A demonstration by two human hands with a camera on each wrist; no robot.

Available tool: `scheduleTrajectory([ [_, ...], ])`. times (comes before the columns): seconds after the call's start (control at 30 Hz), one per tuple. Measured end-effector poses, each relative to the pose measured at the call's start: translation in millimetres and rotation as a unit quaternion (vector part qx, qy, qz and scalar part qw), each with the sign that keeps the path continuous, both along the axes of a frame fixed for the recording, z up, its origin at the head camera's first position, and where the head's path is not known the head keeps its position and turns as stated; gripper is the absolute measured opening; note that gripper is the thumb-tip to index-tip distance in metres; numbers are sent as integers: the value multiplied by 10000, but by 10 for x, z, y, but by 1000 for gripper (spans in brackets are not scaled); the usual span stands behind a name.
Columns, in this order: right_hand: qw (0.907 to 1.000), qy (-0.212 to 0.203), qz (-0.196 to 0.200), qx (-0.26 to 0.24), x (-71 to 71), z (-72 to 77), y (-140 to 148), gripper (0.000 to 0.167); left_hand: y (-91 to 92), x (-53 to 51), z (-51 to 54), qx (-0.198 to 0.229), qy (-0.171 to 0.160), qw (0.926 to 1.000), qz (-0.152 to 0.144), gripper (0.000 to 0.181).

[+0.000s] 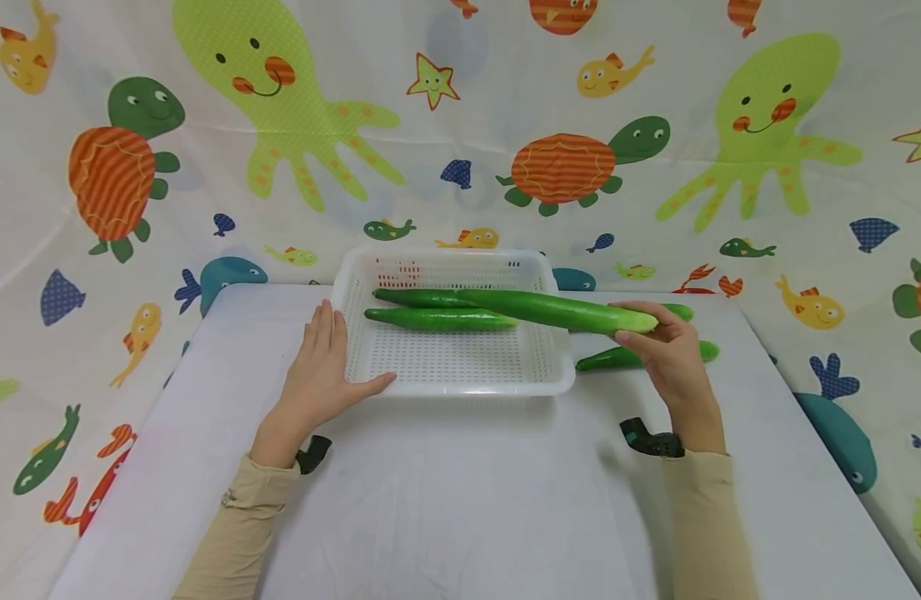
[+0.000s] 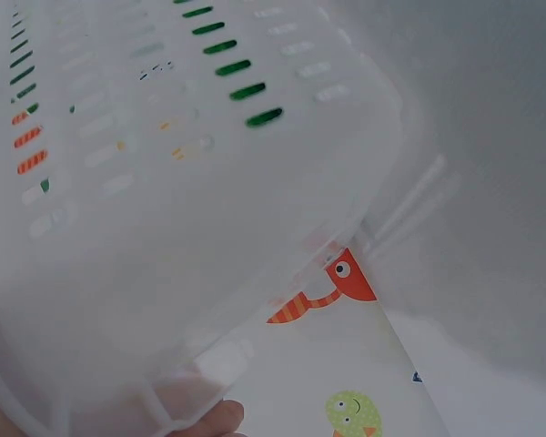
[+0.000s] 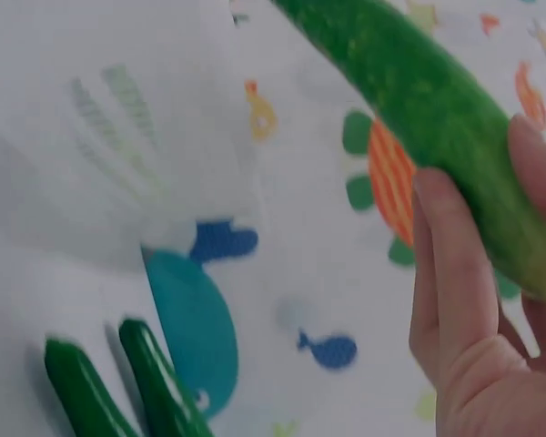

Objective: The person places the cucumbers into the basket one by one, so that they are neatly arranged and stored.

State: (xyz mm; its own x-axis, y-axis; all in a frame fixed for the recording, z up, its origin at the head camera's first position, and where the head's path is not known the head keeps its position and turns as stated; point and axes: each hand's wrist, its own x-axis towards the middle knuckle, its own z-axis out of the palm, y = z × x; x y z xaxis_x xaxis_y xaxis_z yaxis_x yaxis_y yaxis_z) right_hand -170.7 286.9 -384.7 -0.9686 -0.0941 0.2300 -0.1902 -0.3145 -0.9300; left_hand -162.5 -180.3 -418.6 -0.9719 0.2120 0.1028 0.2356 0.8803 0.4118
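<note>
My right hand (image 1: 666,350) pinches a green cucumber (image 1: 558,312) near its pale end, between thumb and fingers. This cucumber is held up over the right rim of a white plastic basket (image 1: 452,388), its far end above the inside. Another cucumber (image 1: 441,320) lies in the basket, and a darker one (image 1: 415,297) behind it is partly covered by the held one. With fingers straight, my left hand (image 1: 317,367) rests against the basket's left side, thumb along the front rim. The left wrist view shows the slotted basket wall (image 2: 209,209) close up and a fingertip (image 2: 220,419).
On the table right of the basket lie two more cucumbers, the front one (image 1: 606,359) and the back one (image 1: 679,312), both partly hidden by the right hand and the held cucumber. A cloth with sea animals (image 1: 490,100) hangs behind the white table (image 1: 445,500).
</note>
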Motion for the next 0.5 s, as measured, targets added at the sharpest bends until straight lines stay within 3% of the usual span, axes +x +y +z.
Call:
scheduleTrajectory([
  [0.3,9963,-277,-117,801,-41,68,-566,37,-13,2,-3,47,63,10000,-36,128],
  [0.5,9874,-544,-226,1471,-106,78,-885,41,-13,-7,-12,48,112,9999,-68,129],
])
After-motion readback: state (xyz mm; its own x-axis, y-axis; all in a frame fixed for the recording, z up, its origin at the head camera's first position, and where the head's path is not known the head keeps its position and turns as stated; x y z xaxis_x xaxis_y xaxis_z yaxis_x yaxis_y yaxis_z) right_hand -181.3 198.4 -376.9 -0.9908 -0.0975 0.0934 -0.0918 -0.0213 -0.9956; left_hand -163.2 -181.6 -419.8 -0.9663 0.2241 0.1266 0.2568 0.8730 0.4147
